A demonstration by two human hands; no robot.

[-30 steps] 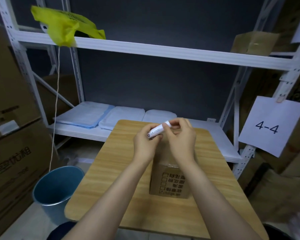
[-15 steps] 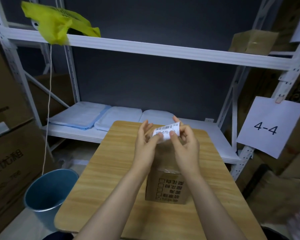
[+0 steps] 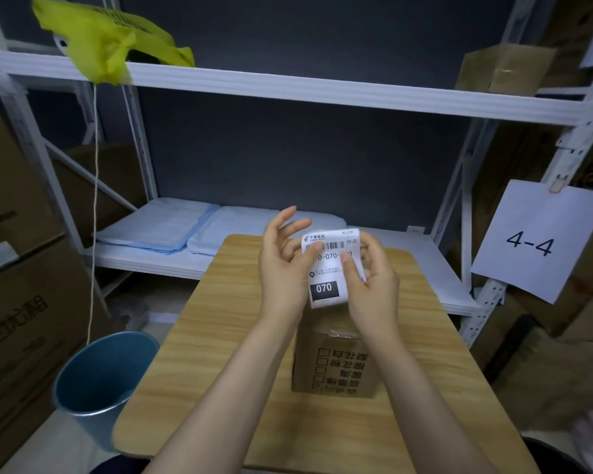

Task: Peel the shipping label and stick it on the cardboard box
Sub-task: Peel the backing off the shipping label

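Unrolled since a second ago: shipping label (image 3: 332, 268) was a tight roll between the fingers, now it's opened out flat-ish and facing the camera, barcode at top, black "070" block at the bottom. Label is held up in the air above the cardboard box (image 3: 332, 364), not touching it as far as can be seen. Left hand (image 3: 285, 265) grasps the label's left edge with the thumb on the printed face, other fingers spread loose behind. Right hand (image 3: 370, 278) grasps the right edge, thumb pressed on the face near the number line. Backing looks not yet separated, though the back side is hidden, so can't confirm. Box stands upright in the middle of the wooden surface (image 3: 220, 336), printed checkbox side toward the person. Step in hand reads as finding a corner to start the peel. To do it well: probably flex one corner so the liner lifts, pinch liner and label apart, peel slowly at a shallow angle so the paper doesn't curl or tear, keep fingers off the glue. Blue bin (image 3: 100, 374) sits on the floor left of the surface, handy for the liner.
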